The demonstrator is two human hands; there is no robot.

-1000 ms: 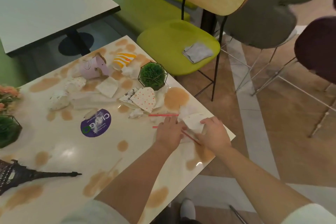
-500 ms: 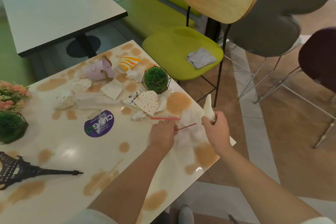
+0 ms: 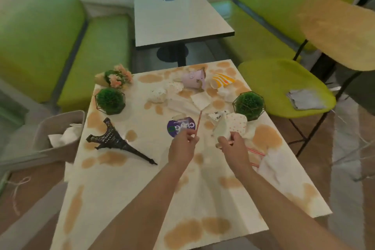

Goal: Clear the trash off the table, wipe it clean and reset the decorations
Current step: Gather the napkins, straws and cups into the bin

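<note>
The left hand [image 3: 182,147] has its grip pinched on a red straw [image 3: 198,122] that slants up toward 12 o'clock, and the right hand [image 3: 233,148] has its grip closed round a crumpled napkin [image 3: 220,129] that sticks up from its fingers; both hands hover over the middle of the counter [image 3: 125,193], which is blotched with tan stains. More straws [image 3: 256,152] lie at 3 o'clock of the right hand, beside a flat tissue [image 3: 277,168]. At 12 o'clock of the hands lies a litter of papers, a purple sticker [image 3: 178,127], a tipped lilac cup [image 3: 193,81] and a striped yellow cup [image 3: 222,83]. A caged green ball [image 3: 249,105] stands at 2 o'clock, another ball [image 3: 110,100] at 10 o'clock with a flower bunch [image 3: 117,77] just beyond it. A black tower model [image 3: 116,141] lies on its side at 9 o'clock. Off the counter's edge at 9 o'clock stands a bin [image 3: 60,128] with white paper in it. A grey cloth [image 3: 306,99] lies on the green chair [image 3: 274,79] at 2 o'clock.
</note>
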